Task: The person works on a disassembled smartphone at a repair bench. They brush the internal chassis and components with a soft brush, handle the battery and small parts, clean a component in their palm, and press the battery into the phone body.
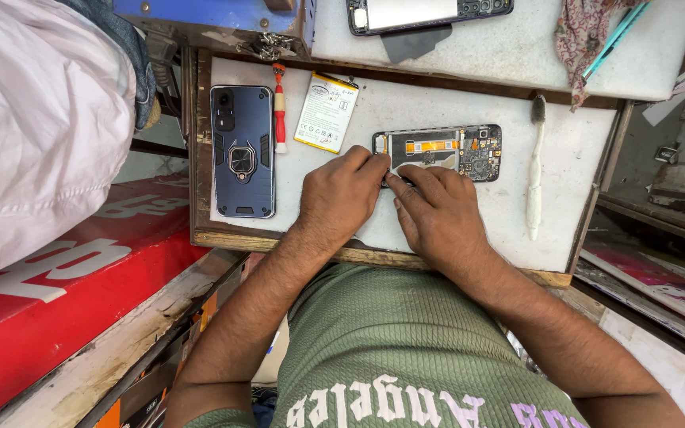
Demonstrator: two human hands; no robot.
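An opened phone (445, 150) with its circuit board and orange flex cable showing lies on the white work board (406, 107). My left hand (341, 194) rests at the phone's near left corner, its fingers curled and their tips pressing on that edge. My right hand (438, 214) sits beside it, fingertips on the phone's near edge; something small may be pinched there, but I cannot make it out. Left of the hands lie a white phone battery (326, 112), a red-handled screwdriver (280, 111) and a dark blue phone case (242, 150) with a ring holder.
A white toothbrush (534, 170) lies at the board's right. Behind, on a second white slab (509, 55), lie another phone (426, 12), a patterned cloth (580, 36) and a teal tool (614, 38). A person in white (33, 127) sits at left above a red counter (49, 301).
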